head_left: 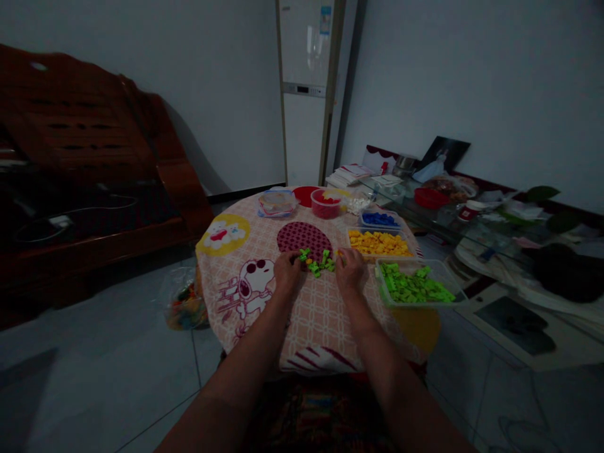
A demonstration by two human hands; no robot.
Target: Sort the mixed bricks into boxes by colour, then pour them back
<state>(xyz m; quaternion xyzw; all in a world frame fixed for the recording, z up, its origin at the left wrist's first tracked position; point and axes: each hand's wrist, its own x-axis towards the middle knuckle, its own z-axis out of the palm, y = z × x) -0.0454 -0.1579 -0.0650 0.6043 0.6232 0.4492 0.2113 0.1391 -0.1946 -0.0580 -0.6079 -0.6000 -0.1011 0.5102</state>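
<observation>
My left hand is over the patterned tablecloth, its fingers closed at the edge of a green plastic building piece. My right hand pinches a small yellow piece between thumb and fingertip. Between the two hands lie several green pieces, a few joined into small clusters, with a yellow piece among them. Right of my right hand, a clear tub holds loose green pieces. Behind it, another tub is full of yellow ones.
A tub of blue pieces, a round tub with red pieces and a lidded clear box stand toward the table's far side. A glass side table with clutter is at right. A wooden bench stands at left.
</observation>
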